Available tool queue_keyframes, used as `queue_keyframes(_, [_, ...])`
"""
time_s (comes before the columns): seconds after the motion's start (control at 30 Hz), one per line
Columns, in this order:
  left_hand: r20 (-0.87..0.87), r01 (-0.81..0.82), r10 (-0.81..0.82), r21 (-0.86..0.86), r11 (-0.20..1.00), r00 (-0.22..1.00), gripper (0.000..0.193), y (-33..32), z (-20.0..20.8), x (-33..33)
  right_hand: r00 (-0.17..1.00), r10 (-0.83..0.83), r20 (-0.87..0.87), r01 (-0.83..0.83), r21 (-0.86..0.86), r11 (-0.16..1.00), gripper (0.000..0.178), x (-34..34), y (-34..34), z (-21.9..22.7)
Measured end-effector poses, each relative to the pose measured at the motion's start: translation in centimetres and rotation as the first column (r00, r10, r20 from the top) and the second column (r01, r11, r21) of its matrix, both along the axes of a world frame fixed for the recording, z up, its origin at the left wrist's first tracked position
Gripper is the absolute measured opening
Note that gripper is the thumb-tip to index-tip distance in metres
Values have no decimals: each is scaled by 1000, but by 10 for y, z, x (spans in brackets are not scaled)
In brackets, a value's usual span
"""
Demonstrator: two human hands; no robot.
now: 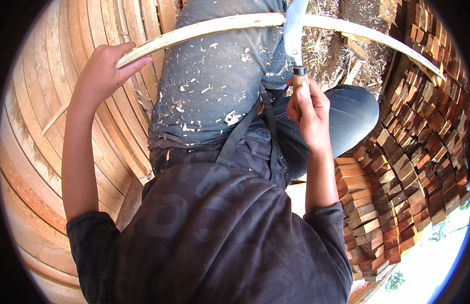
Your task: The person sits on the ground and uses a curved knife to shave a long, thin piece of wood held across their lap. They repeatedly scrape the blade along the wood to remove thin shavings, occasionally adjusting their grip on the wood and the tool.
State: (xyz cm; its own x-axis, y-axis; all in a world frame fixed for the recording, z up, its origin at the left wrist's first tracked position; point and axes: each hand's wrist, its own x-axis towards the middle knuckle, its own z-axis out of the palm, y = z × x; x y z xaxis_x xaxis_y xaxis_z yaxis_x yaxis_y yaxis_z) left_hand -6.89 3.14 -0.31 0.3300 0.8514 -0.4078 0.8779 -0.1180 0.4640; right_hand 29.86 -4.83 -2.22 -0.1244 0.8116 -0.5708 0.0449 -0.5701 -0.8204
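Head view: strip [245,21] lies across trousers [204,83], pale over visible length; stretch behind blade hidden. Left hand [113,63] grips its left end, thumb and fingers on opposite edges. Right hand [309,104] closed round handle of knife [294,40], blade crossing strip. Shavings [232,118] on trousers: paring judged partly done. Blade placement suggests trimming remains; amount left cannot be told.

L head cam, fisheye, downward, close
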Motion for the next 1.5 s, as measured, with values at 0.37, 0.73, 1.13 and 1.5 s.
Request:
queue_keyframes(0.37, [-6,-3,3,-42,999,1000,33,3,0,-2,915,-372,-155,390,107,915,29,-15,5,-17])
queue_keyframes(0.73, [-17,6,-6,-11,1000,1000,32,2,3,3,999,40,-12,-40,16,999,25,-43,-9,1])
queue_keyframes(1.13, [29,-4,4,-8,1000,1000,32,2,-4,1,914,-341,-221,357,36,933,25,-28,3,-12])
queue_keyframes(1.5, [-4,20,-20,27,999,1000,32,3,-3,1,996,-57,-64,59,34,998,25,-61,-7,1])
